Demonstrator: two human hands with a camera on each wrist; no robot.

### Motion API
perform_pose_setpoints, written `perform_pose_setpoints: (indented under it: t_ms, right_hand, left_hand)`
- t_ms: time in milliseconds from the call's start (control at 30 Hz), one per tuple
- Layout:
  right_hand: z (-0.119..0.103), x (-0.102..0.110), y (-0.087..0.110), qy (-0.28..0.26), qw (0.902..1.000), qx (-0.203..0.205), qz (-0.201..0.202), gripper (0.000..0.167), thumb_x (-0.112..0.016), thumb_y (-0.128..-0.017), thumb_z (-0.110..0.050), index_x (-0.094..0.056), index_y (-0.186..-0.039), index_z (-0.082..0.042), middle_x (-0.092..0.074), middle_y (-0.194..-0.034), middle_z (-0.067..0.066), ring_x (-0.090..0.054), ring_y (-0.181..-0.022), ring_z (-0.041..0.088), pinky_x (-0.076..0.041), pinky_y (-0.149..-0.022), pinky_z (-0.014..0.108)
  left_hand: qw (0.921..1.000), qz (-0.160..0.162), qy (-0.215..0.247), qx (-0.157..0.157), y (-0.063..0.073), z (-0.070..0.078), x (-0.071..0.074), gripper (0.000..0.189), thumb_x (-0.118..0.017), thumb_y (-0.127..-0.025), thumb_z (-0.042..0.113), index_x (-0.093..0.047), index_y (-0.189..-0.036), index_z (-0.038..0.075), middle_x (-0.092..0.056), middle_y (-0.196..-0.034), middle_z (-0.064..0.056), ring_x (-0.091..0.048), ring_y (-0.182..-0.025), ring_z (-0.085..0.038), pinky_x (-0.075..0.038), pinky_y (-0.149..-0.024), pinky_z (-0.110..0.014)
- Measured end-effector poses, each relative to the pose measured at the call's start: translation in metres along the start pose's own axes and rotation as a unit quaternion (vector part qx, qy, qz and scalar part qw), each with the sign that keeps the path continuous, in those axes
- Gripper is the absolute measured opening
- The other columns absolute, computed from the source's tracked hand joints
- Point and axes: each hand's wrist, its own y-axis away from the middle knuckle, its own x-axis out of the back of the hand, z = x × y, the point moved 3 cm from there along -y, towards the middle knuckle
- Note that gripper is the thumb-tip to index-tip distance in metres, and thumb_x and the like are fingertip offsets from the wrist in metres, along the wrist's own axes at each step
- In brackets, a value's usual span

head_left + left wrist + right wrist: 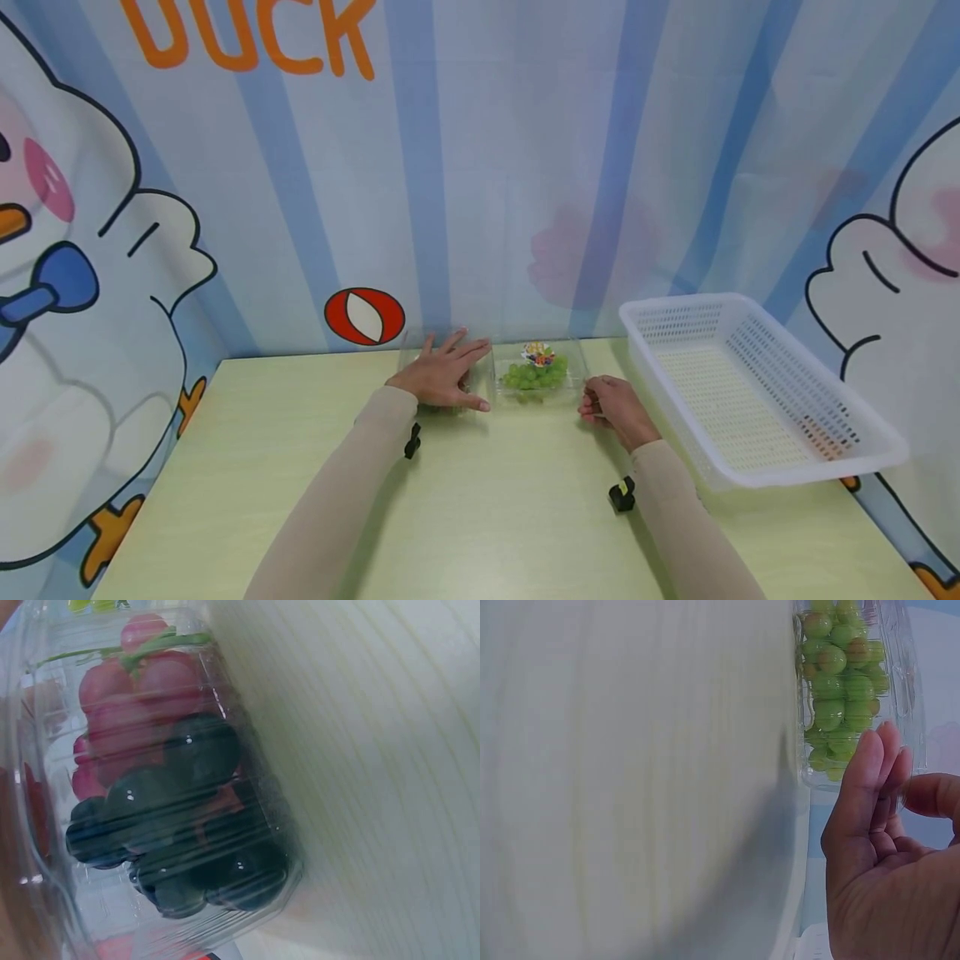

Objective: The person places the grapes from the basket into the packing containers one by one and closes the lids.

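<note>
A clear plastic box (161,941) with red and dark grapes (187,817) stands at the back of the table. My left hand (444,372) is spread over it, fingers splayed and thumb pointing right; in the head view it hides most of that box. Beside it on the right is a second clear box (576,379) of green grapes (535,373) with a colourful round label (538,354). At this box's right end, my right hand (618,408) pinches its edge between thumb and fingertips, as the right wrist view (889,847) suggests.
A white perforated basket (810,481) sits at the right of the pale table (480,533), close to my right forearm. Just behind the boxes hangs a striped cartoon curtain (480,183).
</note>
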Motion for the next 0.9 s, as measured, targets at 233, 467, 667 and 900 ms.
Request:
perform_pose_setpoints:
  t_ms: [233, 467, 667, 900]
  right_hand:
    - [0.0, -0.0007, 0.0005, -0.007, 0.9999, 0.0, 0.008, 0.032, -0.044, -0.108, -0.023, -0.055, -0.11, 0.006, -0.064, -0.085, 0.007, -0.065, -0.07, 0.012, -0.059, -0.069, 0.027]
    - [0.001, -0.0019, 0.0004, -0.012, 0.9998, -0.001, 0.012, 0.031, -0.044, -0.108, -0.022, -0.055, -0.11, 0.007, -0.064, -0.084, 0.007, -0.064, -0.069, 0.011, -0.059, -0.068, 0.025]
    - [0.0018, -0.0043, 0.0014, -0.018, 0.9997, -0.002, 0.019, 0.031, -0.044, -0.107, -0.021, -0.055, -0.107, 0.008, -0.064, -0.083, 0.007, -0.064, -0.068, 0.011, -0.059, -0.067, 0.026]
    - [0.0016, -0.008, 0.0022, -0.023, 0.9988, -0.009, 0.042, 0.033, -0.044, -0.107, -0.023, -0.057, -0.109, 0.007, -0.064, -0.083, 0.007, -0.064, -0.067, 0.01, -0.059, -0.066, 0.025]
  left_hand:
    - [1.0, 0.003, 0.001, -0.005, -0.0005, -0.0007, 0.0, 0.103, -0.056, -0.085, 0.079, -0.016, -0.165, 0.026, -0.017, -0.171, 0.0, -0.004, -0.158, -0.033, -0.001, -0.117, -0.073]
    - [1.0, -0.002, -0.002, 0.0, -0.0004, -0.0007, -0.0011, 0.104, -0.055, -0.085, 0.081, -0.014, -0.165, 0.028, -0.015, -0.171, 0.002, -0.001, -0.158, -0.031, 0.0, -0.118, -0.072]
    - [1.0, -0.006, 0.001, 0.003, 0.0, -0.0005, -0.0014, 0.104, -0.056, -0.085, 0.08, -0.015, -0.165, 0.028, -0.014, -0.171, 0.003, 0.001, -0.158, -0.03, 0.002, -0.118, -0.072]
    - [1.0, 0.0, -0.003, 0.002, -0.0001, 0.0, -0.0009, 0.103, -0.056, -0.085, 0.079, -0.015, -0.165, 0.028, -0.015, -0.171, 0.003, -0.001, -0.158, -0.031, 0.001, -0.118, -0.072]
